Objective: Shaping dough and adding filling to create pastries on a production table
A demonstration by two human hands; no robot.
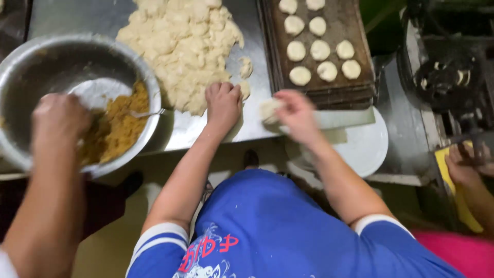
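The left hand [223, 104] rests knuckles-down on the steel table [252, 118], fingers curled shut, touching the lower edge of the big dough heap [182, 44] at 12 o'clock from it; whether it pinches any dough I cannot tell. The right hand [296, 114] – blurred – grips a small dough piece [268, 109] in its fingers, just at 3 o'clock of the left. At 1 o'clock of the right hand sits a dark tray [355, 80] bearing 9 dough rounds [320, 50]. At 9 o'clock another person's hand [57, 119] reaches into a metal bowl [31, 67] of brown filling [121, 126].
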